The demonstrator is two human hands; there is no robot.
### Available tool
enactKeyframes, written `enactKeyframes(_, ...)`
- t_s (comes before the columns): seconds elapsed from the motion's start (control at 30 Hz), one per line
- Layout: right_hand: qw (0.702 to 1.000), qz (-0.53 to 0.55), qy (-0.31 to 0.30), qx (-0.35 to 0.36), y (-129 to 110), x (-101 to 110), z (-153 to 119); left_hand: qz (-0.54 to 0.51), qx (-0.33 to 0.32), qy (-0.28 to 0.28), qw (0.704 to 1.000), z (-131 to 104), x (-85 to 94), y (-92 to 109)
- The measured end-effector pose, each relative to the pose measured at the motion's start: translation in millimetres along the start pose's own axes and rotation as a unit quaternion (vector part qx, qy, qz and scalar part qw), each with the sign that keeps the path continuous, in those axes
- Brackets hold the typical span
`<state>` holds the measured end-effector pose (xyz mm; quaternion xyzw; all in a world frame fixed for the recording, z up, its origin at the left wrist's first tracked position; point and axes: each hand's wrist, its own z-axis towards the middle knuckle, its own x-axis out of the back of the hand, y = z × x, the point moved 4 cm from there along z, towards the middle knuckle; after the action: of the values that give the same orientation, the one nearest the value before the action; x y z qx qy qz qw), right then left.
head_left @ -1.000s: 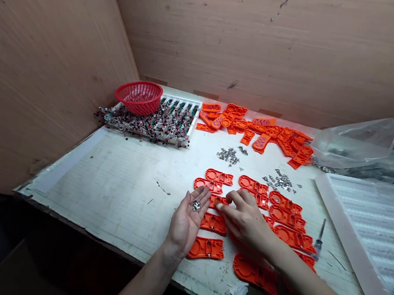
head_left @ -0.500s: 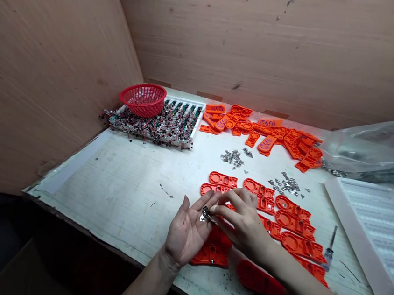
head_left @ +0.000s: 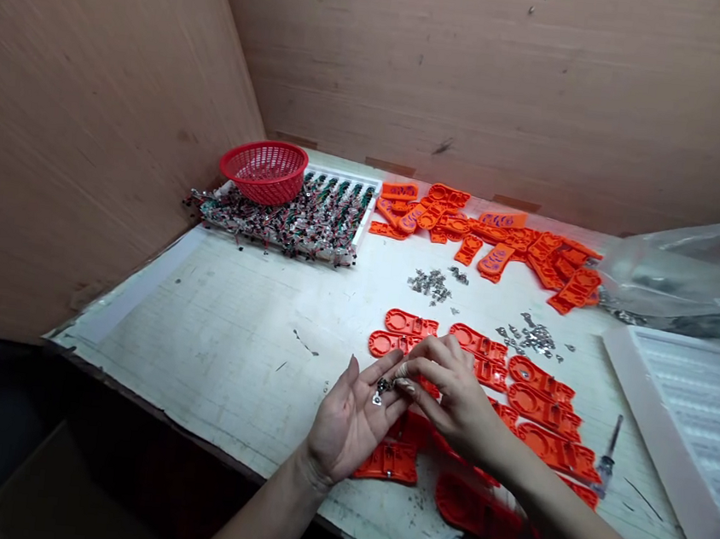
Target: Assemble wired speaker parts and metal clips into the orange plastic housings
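My left hand (head_left: 347,422) is palm up with its fingers spread, and a few small metal pieces (head_left: 379,392) lie on it near the fingers. Above that palm, my right hand (head_left: 443,390) has its thumb and fingertips pinched on one of the small metal pieces. Rows of red plastic shells (head_left: 551,410) lie hollow side up on the table under and around my hands; some are partly hidden by my right hand and forearm. Beyond them sit two loose piles of small metal parts, one in the middle (head_left: 430,285) and one to the right (head_left: 536,338).
A red basket (head_left: 265,172) rests on a white tray of wired parts (head_left: 293,232) at the back left. More orange shells (head_left: 498,241) are heaped along the back wall. At the right are a screwdriver (head_left: 607,463), a white foam tray (head_left: 646,420) and a plastic bag (head_left: 688,270).
The view has shifted slightly. My right fingertips have moved a little across my left palm, and the metal pieces there sit differently.
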<state>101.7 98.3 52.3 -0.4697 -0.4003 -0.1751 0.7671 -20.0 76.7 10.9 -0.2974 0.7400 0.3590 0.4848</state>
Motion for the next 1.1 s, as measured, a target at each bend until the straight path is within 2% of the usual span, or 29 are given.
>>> enactKeyframes(0.1,1.000,-0.017,0.007,0.011,-0.2,6.7,0.2,-0.003,-0.007,0.018,1.000,-0.6,2.3,1.3)
enactKeyframes(0.27,0.989,-0.123,0.086,-0.008,20.6,16.3,9.9,-0.012,-0.081,0.062,0.995,-2.2,-2.5,21.5)
enactKeyframes(0.4,0.990,-0.136,0.049,-0.006,37.7,1.3,20.8,-0.001,-0.141,0.141,0.980,7.1,-1.4,37.2)
enactKeyframes(0.53,0.988,-0.150,0.025,0.001,42.4,-10.9,24.3,-0.006,-0.114,0.185,0.976,24.8,9.5,32.2)
enactKeyframes(0.67,0.983,-0.182,0.007,0.010,41.0,-14.1,23.3,-0.005,-0.108,0.187,0.976,31.3,17.6,26.0)
enactKeyframes(0.8,0.970,-0.231,-0.015,0.069,38.1,-19.2,20.1,0.000,-0.103,0.182,0.978,29.6,17.4,26.1)
enactKeyframes(1.0,0.965,-0.222,-0.004,0.140,37.7,-28.8,16.5,-0.001,-0.106,0.186,0.977,29.6,18.1,26.5)
enactKeyframes(1.1,0.968,-0.216,0.001,0.126,40.7,-23.7,17.0,0.007,-0.107,0.182,0.978,30.0,18.9,26.4)
